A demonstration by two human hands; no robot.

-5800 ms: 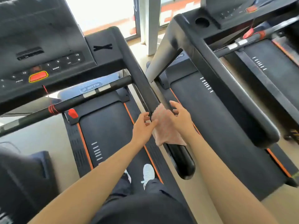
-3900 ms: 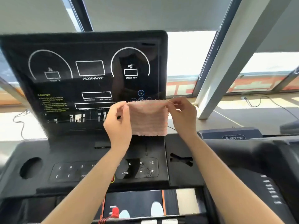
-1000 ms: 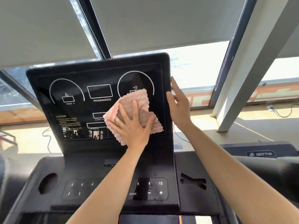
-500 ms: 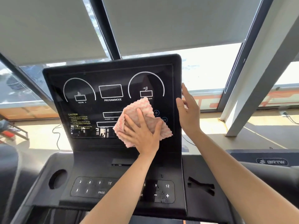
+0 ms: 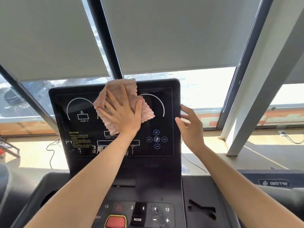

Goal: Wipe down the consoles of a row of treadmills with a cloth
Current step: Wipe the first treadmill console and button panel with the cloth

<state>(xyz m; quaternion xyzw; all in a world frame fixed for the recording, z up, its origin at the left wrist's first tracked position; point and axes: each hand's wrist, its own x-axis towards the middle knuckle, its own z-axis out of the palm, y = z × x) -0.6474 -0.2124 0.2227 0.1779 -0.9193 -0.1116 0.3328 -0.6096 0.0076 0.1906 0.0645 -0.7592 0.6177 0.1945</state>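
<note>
Head camera view: a pink waffle-textured cloth (image 5: 129, 87) is being pressed flat against the upper middle of the treadmill's black display panel (image 5: 169, 152) by the left hand (image 5: 122, 112). Nothing is being gripped by that hand: its fingers are being held straight and spread, with the palm laid over the cloth. The cloth's top edge is being pushed just past the panel's upper rim, and its crumpled corners are being left showing on either side of the hand. The middle readout is being covered by cloth and hand, while the curved dials to the left and right are being left partly exposed.

The right hand (image 5: 190, 127) is being held at the panel's right edge, unclenched, with fingers loosely spread and nothing held; whether the edge is being touched firmly cannot be told. Just left of it, the round music controls (image 5: 156, 139) are being displayed on the glass. Below, on the console deck, the red stop button (image 5: 116, 222) and the MODE key (image 5: 137, 219) are being cut off by the frame's bottom. Behind the panel, daylight is being let in under grey roller blinds (image 5: 164, 30).
</note>
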